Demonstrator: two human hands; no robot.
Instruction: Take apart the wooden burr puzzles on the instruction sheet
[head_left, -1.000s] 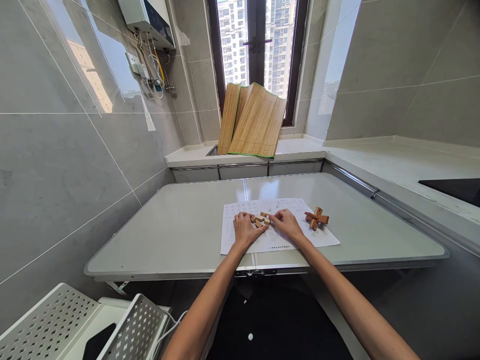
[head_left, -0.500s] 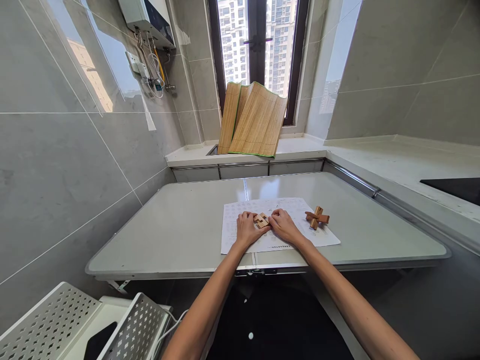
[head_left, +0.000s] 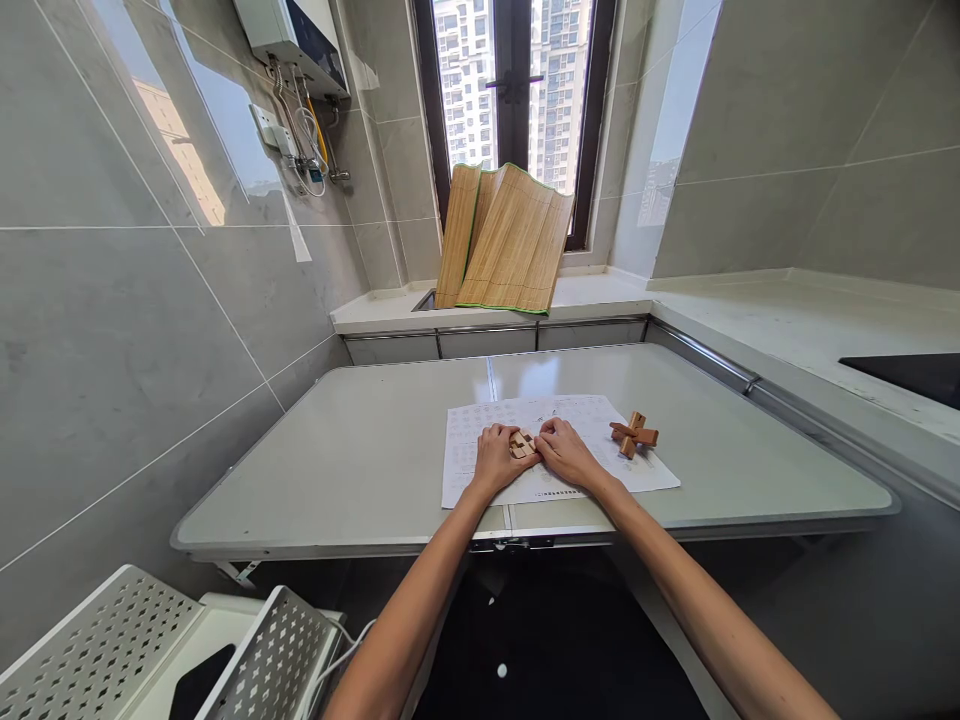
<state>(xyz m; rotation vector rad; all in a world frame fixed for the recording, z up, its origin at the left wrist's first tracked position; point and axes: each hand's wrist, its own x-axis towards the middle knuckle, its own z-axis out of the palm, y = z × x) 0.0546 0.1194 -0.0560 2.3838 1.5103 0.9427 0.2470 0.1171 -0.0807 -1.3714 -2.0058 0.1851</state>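
Poking in low at the left, a white box with holes is cut off. The left hand grips small wood blocks, hiding some. The right hand touches them; I can't tell if it grips. They're over white paper on a shiny table. A gray wall, bright window and white counter surround it.

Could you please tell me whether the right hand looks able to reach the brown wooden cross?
Probably yes: the right hand is at the light wooden blocks, but the brown wooden cross lies to its right, with only paper showing between.
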